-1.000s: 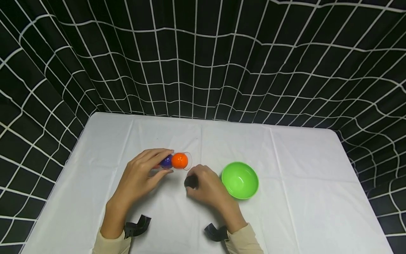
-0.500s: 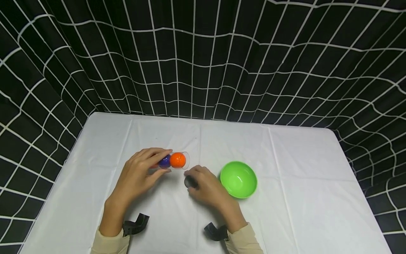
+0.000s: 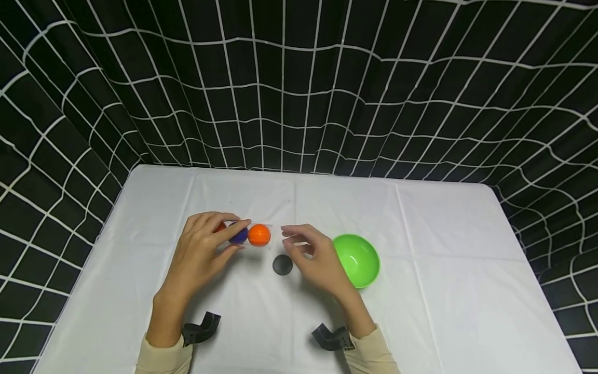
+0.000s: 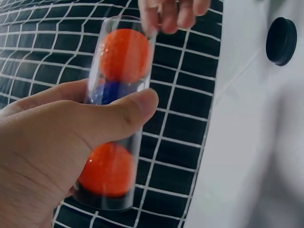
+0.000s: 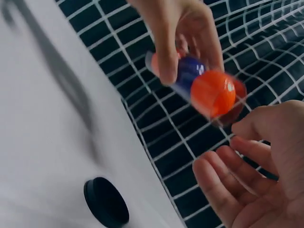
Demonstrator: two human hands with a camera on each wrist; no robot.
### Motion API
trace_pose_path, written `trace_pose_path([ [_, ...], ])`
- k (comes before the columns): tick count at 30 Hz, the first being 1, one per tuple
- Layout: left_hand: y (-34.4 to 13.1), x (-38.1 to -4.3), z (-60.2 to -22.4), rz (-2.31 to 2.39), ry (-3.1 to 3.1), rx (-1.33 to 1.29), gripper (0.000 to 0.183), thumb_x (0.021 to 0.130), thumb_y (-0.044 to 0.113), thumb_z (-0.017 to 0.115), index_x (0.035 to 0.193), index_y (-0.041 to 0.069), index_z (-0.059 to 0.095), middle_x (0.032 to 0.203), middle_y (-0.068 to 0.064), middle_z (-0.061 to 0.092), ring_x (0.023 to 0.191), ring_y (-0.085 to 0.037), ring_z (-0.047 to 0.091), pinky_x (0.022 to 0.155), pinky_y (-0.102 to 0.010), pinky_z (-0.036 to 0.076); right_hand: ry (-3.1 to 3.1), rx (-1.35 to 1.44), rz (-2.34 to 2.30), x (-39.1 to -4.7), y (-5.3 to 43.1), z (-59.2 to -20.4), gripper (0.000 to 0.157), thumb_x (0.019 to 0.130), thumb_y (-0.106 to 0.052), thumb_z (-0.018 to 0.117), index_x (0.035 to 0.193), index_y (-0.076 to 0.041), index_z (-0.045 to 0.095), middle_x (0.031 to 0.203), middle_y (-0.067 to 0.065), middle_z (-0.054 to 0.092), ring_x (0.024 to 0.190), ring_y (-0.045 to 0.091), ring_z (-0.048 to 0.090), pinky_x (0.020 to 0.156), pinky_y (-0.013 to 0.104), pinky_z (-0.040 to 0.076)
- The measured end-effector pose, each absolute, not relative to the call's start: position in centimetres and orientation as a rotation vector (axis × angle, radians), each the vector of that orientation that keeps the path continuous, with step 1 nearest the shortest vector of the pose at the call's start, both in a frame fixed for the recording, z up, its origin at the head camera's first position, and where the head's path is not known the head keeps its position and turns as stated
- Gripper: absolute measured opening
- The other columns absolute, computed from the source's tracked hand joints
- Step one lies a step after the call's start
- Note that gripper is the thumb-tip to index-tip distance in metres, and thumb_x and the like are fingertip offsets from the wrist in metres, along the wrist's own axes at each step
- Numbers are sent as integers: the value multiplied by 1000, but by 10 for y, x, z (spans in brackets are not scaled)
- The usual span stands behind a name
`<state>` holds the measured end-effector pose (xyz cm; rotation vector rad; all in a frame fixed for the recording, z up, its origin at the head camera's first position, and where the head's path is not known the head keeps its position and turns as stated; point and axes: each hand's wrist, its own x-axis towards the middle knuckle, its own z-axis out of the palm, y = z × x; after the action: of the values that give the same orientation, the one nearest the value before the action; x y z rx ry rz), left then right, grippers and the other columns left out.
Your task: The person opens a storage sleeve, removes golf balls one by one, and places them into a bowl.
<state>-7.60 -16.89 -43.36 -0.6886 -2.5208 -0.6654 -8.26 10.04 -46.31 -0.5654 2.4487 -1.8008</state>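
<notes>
My left hand (image 3: 198, 249) grips a clear plastic tube (image 4: 140, 126), thumb on one side and fingers round the other. Inside the tube sit an orange ball (image 3: 259, 235) at the uncapped end, a blue ball (image 3: 239, 234) in the middle and a red-orange ball (image 4: 107, 168) at the black-capped end. Close to the uncapped end, my right hand (image 3: 320, 259) has its fingers loosely bent around nothing. A round black lid (image 3: 282, 265) lies on the table just below and left of the right hand's fingertips.
The green bowl (image 3: 362, 259) stands right behind my right hand and is partly covered by it. A white cloth covers the table (image 3: 448, 291). Dark walls with white netting (image 3: 299, 93) rise at the back and sides.
My right hand has let go of the black lid on the table and moved up toward the tube's uncapped end. The tube in my left hand has shifted slightly left.
</notes>
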Motion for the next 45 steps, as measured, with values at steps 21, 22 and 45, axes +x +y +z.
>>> trace_pose_path([
  [21, -158, -77, -434, -586, -2479, -727, 45, 82, 17, 92, 125, 24, 78, 117, -4, 75, 113, -30, 66, 103, -49, 46, 2097, -445, -1988, -78, 103, -453, 49, 96, 0, 73, 143, -2, 60, 138, 24, 66, 114, 44, 75, 93, 25, 63],
  [22, -158, -77, -434, -595, -2479, -725, 45, 82, 17, 92, 125, 24, 78, 117, -4, 75, 113, -30, 66, 103, -49, 46, 2099, -451, -1995, -78, 103, -452, 48, 96, 1, 73, 143, -2, 61, 137, 24, 66, 113, 38, 76, 93, 25, 63],
  [45, -156, -72, -437, -755, -2605, -707, 56, 86, 31, 87, 140, 27, 71, 129, -1, 74, 119, -25, 66, 106, -47, 49, 2452, -600, -2006, -68, 152, -440, 40, 88, 6, 81, 126, -5, 73, 126, 13, 68, 116, 8, 68, 96, 26, 63],
])
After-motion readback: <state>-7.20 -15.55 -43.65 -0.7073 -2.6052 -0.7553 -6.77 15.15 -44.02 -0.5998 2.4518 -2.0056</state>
